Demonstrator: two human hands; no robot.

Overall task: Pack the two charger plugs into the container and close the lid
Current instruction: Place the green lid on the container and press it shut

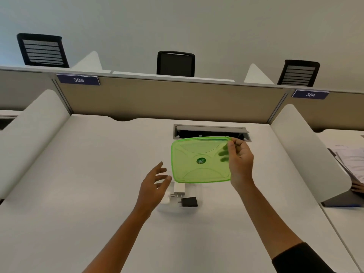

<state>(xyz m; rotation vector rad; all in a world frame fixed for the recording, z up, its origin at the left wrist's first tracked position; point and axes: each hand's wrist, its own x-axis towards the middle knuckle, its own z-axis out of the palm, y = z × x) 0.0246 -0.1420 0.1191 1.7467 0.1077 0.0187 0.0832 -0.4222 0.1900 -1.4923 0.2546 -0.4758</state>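
Note:
My right hand point(240, 160) pinches the right edge of a translucent green container lid point(199, 160) and holds it raised above the desk, its face tilted towards me. Below the lid, a white charger plug point(179, 188) and a black charger plug point(189, 201) lie close together on the white desk point(88, 194). A small white rounded object point(165, 200) shows just left of them, partly behind my left hand. My left hand point(154, 186) hovers open beside the plugs, fingers spread, holding nothing. I cannot make out the container's body.
A cable slot point(210, 132) is cut into the desk behind the lid. A beige partition point(167, 97) closes the back, and white dividers point(35, 131) flank both sides. Papers point(352, 160) and another person's hand point(358, 187) are at the far right.

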